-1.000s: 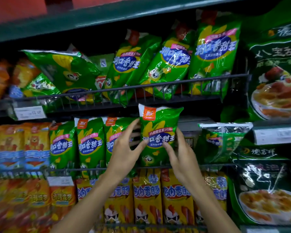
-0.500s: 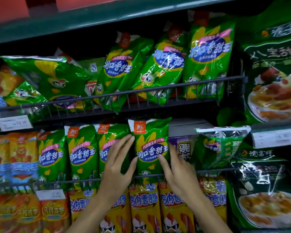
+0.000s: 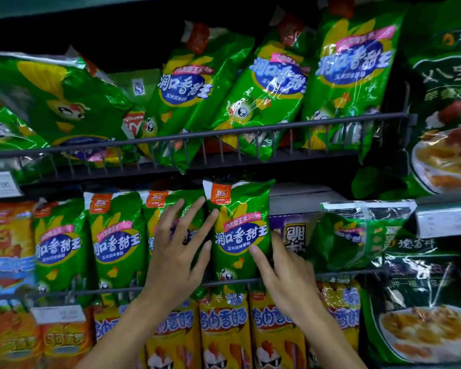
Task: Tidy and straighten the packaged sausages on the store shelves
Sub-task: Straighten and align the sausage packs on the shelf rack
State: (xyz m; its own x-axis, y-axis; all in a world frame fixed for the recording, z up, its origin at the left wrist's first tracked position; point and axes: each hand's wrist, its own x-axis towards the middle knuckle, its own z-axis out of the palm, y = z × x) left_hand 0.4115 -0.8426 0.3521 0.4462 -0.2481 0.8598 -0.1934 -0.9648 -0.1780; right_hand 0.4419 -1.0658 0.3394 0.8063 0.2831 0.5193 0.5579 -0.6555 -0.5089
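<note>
A green corn-sausage packet (image 3: 240, 230) stands upright on the middle shelf behind the wire rail (image 3: 224, 283). My left hand (image 3: 179, 251) lies flat with spread fingers against its left edge and over the neighbouring green packet (image 3: 155, 209). My right hand (image 3: 285, 272) touches the packet's right lower side with straight fingers, thumb on its front. Two more green packets (image 3: 117, 241) stand in a row to the left. On the upper shelf several larger green packets (image 3: 266, 83) lean at angles.
A purple box (image 3: 294, 235) sits right of the packet, then a slumped green packet (image 3: 357, 233). Yellow chicken-sausage packets (image 3: 224, 331) fill the lower shelf. Orange packets (image 3: 6, 249) stand far left. Dark green meal bags (image 3: 447, 107) hang on the right. Price tags (image 3: 0, 185) clip to rails.
The green packet came down from mid-air and now stands behind the rail. Both hands have loosened from gripping it to flat touching.
</note>
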